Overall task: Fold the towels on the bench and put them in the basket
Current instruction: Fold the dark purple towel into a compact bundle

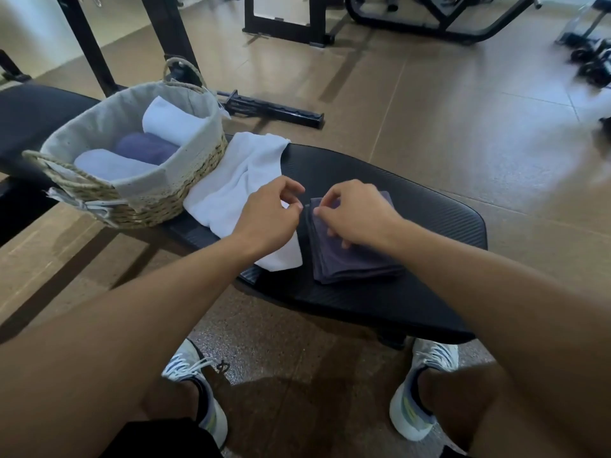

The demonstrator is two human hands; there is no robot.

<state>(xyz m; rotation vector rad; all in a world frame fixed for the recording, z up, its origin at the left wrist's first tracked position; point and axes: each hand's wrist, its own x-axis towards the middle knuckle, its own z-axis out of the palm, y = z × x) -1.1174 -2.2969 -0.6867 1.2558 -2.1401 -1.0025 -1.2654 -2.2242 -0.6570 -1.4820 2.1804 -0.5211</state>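
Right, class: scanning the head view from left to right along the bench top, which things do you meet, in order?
Woven basket holding rolled towels → unfolded white towel → left hand → right hand resting on the folded purple towel → bare end of the bench.

Black machine frames (pixel 287 24), dumbbells (pixel 591 61), white sneakers (pixel 413 404) on the floor.

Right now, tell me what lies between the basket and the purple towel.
In the head view, a crumpled white towel lies between the basket and the purple towel, with the left hand above it.
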